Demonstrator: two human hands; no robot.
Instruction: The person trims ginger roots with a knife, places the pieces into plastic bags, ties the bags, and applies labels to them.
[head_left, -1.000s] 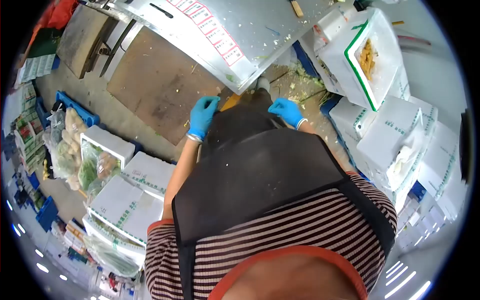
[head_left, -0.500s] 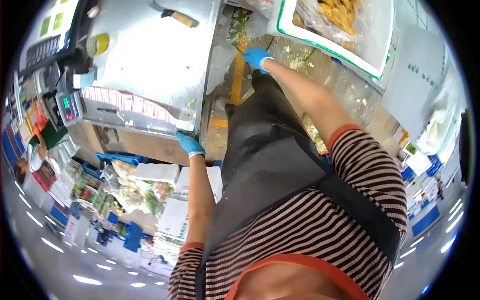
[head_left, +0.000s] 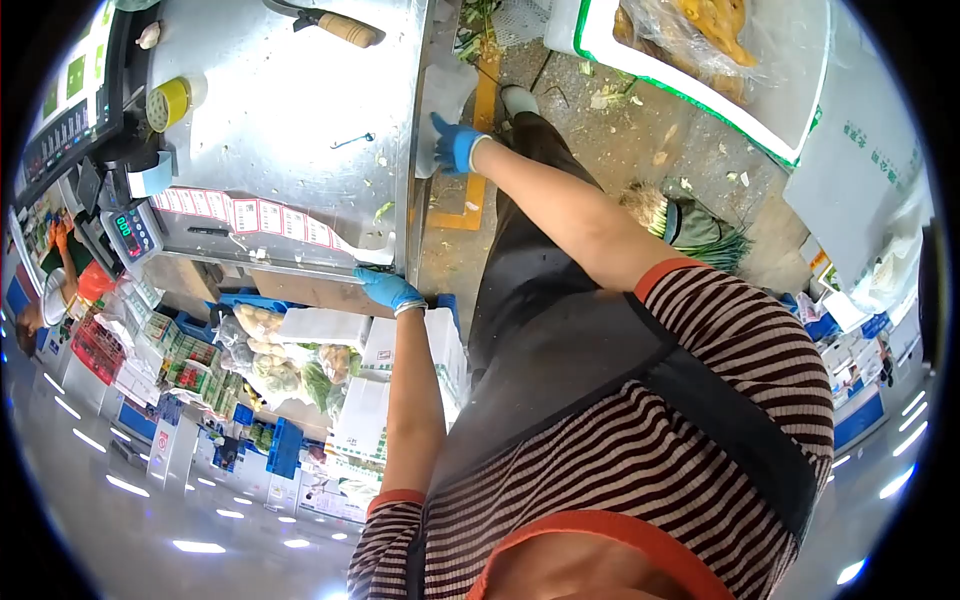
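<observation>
My right hand [head_left: 457, 147], in a blue glove, hangs beside the right edge of the steel table [head_left: 270, 95]. Its fingers are spread, with nothing visible in them, and a translucent plastic bag [head_left: 445, 95] is just behind it. At the table's near right corner, my left hand [head_left: 392, 290], also gloved in blue, rests with its fingers stretched along the edge. A strip of red-and-white labels [head_left: 255, 216] lies on the table close to that hand. Farther in is a thin blue item [head_left: 353, 141]. A wooden-handled knife [head_left: 345, 28] lies at the far end.
A white foam box [head_left: 690, 95] with yellow produce in plastic stands at the upper right. On the littered floor lies a bundle of long green stalks [head_left: 705, 235]. A scale [head_left: 130, 232] and a tape roll [head_left: 168, 104] sit at left. Bagged vegetables [head_left: 265, 360] are below; another person [head_left: 55, 285] is far left.
My right hand has moved left from over the floor to the table's side, and its fingers have spread. The thin blue item and the green bundle now show. My left hand stays at the corner.
</observation>
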